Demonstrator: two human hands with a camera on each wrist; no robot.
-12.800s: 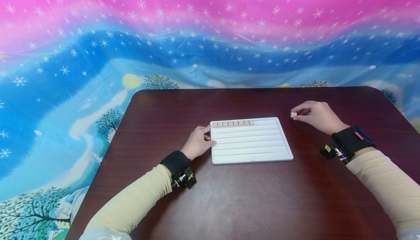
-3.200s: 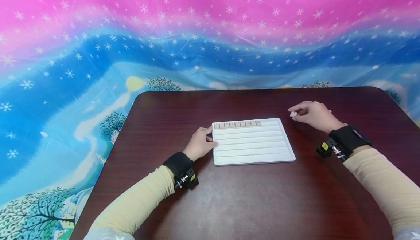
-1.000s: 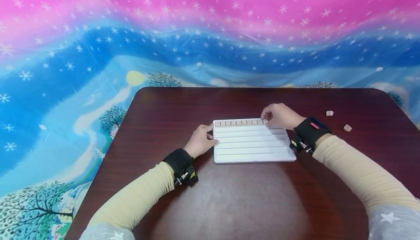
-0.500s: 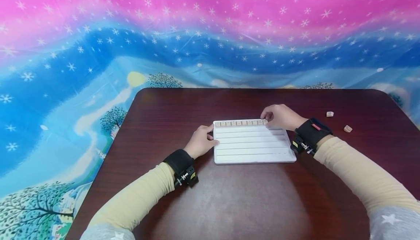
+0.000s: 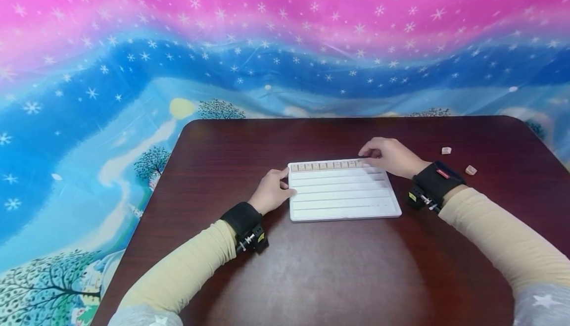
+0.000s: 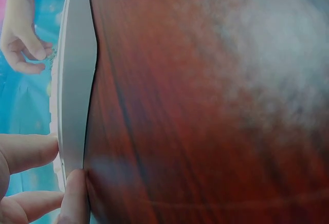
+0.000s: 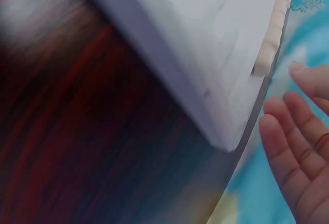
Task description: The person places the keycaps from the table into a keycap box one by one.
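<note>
A white keycap tray (image 5: 343, 195) with raised parallel ridges lies on the table. Along its far edge runs a row of beige keycaps (image 5: 326, 165), starting at the left corner. My left hand (image 5: 269, 192) holds the tray's left side; the left wrist view shows the thumb and fingers (image 6: 31, 152) against its edge. Over the tray's far right corner hovers my right hand (image 5: 394, 158), just past the last keycap of the row. Its fingers (image 7: 277, 136) are loosely extended with nothing between them in the right wrist view, apart from the keycaps.
Two loose keycaps lie on the dark wooden table (image 5: 343, 266) to the right: one farther back (image 5: 446, 151), another nearer (image 5: 470, 170). A patterned cloth (image 5: 285, 44) hangs behind the table's far edge.
Over the longer span the keycap row has grown rightward. My right hand brought a keycap from the right to the row's end, has now let go and drawn slightly right. The left hand keeps its place.
</note>
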